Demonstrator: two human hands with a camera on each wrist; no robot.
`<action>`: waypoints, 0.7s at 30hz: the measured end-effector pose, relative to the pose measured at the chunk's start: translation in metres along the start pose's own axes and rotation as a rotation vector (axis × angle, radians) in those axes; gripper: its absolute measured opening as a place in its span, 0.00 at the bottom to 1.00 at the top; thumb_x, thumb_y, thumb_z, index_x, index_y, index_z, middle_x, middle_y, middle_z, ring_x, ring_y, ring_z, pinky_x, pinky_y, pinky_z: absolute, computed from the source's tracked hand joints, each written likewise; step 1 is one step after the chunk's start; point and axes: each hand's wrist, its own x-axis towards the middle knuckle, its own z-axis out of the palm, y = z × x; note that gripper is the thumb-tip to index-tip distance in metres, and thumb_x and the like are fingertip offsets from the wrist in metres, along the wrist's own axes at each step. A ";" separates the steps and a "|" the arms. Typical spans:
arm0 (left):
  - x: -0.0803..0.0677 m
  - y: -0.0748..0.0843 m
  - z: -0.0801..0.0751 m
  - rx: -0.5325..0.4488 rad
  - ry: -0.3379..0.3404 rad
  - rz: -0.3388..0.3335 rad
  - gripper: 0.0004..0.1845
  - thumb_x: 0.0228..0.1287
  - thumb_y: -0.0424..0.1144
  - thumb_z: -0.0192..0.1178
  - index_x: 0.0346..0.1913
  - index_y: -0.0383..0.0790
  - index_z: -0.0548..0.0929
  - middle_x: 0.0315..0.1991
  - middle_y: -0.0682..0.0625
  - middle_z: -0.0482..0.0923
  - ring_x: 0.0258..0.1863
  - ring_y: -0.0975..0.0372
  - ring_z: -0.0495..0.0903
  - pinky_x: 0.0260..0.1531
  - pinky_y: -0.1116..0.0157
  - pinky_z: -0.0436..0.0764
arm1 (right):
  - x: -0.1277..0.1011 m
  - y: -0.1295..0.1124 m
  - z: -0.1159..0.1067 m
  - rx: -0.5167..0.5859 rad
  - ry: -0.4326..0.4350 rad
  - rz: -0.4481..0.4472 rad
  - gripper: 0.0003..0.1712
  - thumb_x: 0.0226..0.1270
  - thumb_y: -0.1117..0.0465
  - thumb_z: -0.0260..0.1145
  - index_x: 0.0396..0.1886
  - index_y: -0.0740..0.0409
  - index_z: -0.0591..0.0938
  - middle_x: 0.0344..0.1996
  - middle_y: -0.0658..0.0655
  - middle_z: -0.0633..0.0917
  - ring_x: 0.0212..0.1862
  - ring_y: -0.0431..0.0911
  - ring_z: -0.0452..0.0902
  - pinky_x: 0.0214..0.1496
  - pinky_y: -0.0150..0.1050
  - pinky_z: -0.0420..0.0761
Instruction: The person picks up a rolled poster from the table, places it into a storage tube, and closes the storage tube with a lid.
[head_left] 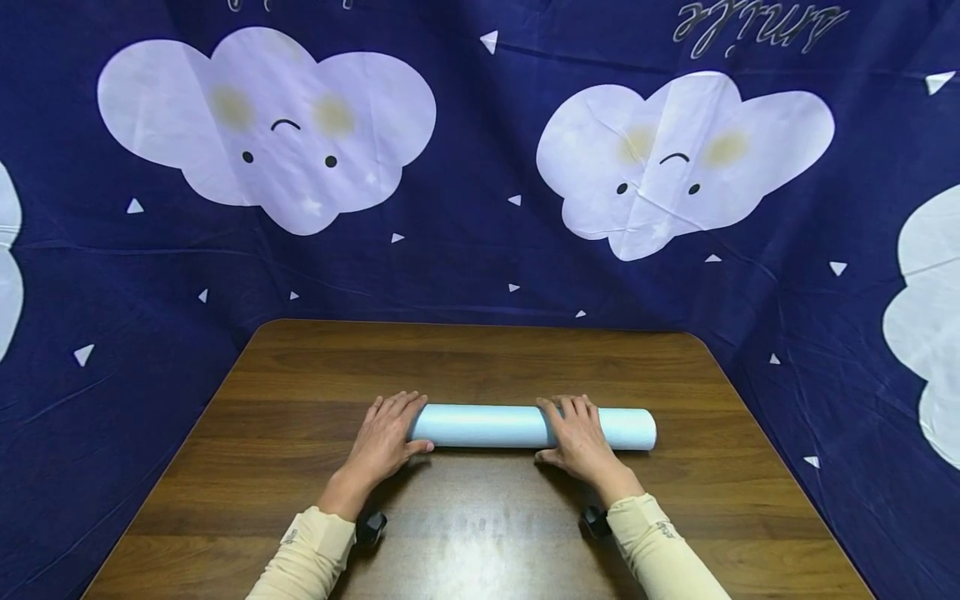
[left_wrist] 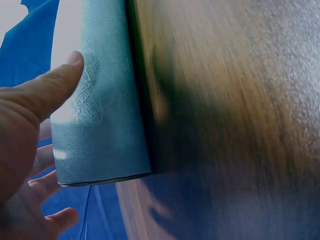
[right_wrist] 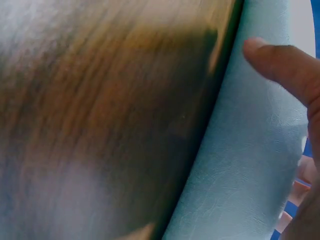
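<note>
A light blue roll (head_left: 483, 426) with a creased, leather-like surface lies crosswise on the wooden table (head_left: 480, 358). At its left end my left hand (head_left: 384, 437) holds it, thumb on the near side and fingers over the far side. The left wrist view shows that thumb (left_wrist: 55, 85) against the roll (left_wrist: 102, 125), close to its end edge. My right hand (head_left: 580, 437) grips the roll right of its middle, and its right end sticks out past the fingers. In the right wrist view the thumb (right_wrist: 282, 65) lies along the near side; the other fingers are mostly hidden.
Behind the table and at its sides hangs a dark blue cloth (head_left: 465, 167) printed with white clouds and small triangles. Black devices (head_left: 371, 528) sit at both wrists, by the cream sleeves (head_left: 307, 554). The table's far corners are rounded.
</note>
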 end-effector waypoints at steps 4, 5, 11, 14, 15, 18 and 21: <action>0.003 0.002 -0.001 -0.011 -0.011 -0.013 0.41 0.47 0.58 0.68 0.64 0.42 0.71 0.63 0.42 0.72 0.65 0.47 0.68 0.65 0.42 0.63 | 0.001 0.001 -0.004 0.040 -0.004 0.009 0.50 0.37 0.41 0.78 0.63 0.53 0.71 0.57 0.64 0.75 0.59 0.61 0.67 0.67 0.65 0.59; 0.004 0.002 -0.002 -0.017 -0.014 -0.019 0.42 0.48 0.59 0.67 0.64 0.42 0.71 0.63 0.42 0.72 0.65 0.47 0.67 0.65 0.43 0.62 | 0.002 0.001 -0.006 0.050 -0.005 0.013 0.50 0.39 0.40 0.77 0.63 0.52 0.70 0.58 0.64 0.74 0.61 0.61 0.66 0.67 0.65 0.58; 0.008 0.008 -0.007 -0.045 -0.028 -0.054 0.38 0.57 0.59 0.61 0.66 0.42 0.68 0.66 0.42 0.68 0.68 0.47 0.64 0.67 0.43 0.59 | 0.006 0.001 -0.017 0.028 0.011 0.037 0.43 0.53 0.39 0.68 0.66 0.51 0.69 0.64 0.62 0.71 0.66 0.61 0.62 0.69 0.64 0.57; 0.008 0.012 -0.009 -0.039 -0.024 -0.080 0.33 0.62 0.54 0.58 0.67 0.41 0.68 0.67 0.41 0.67 0.69 0.46 0.62 0.68 0.43 0.58 | 0.006 -0.001 -0.024 0.013 0.024 0.055 0.39 0.57 0.42 0.66 0.66 0.51 0.69 0.64 0.62 0.71 0.67 0.61 0.63 0.69 0.63 0.58; 0.008 0.014 -0.010 -0.036 -0.020 -0.090 0.32 0.64 0.53 0.57 0.66 0.41 0.68 0.67 0.41 0.67 0.69 0.46 0.62 0.68 0.43 0.58 | 0.006 -0.002 -0.025 0.011 0.032 0.060 0.38 0.58 0.43 0.67 0.66 0.51 0.69 0.64 0.62 0.72 0.66 0.62 0.63 0.68 0.63 0.58; 0.007 0.017 -0.013 -0.019 -0.005 -0.117 0.30 0.65 0.50 0.56 0.67 0.40 0.68 0.67 0.41 0.66 0.69 0.46 0.62 0.69 0.43 0.58 | 0.005 -0.004 -0.031 -0.009 0.043 0.078 0.37 0.58 0.44 0.67 0.65 0.51 0.70 0.64 0.63 0.72 0.66 0.62 0.63 0.68 0.63 0.59; 0.008 0.021 -0.016 -0.016 0.012 -0.144 0.30 0.66 0.50 0.55 0.67 0.40 0.67 0.67 0.40 0.66 0.69 0.46 0.61 0.69 0.43 0.57 | 0.005 -0.006 -0.035 -0.016 0.056 0.098 0.37 0.58 0.45 0.67 0.65 0.52 0.70 0.63 0.63 0.72 0.66 0.62 0.63 0.68 0.63 0.58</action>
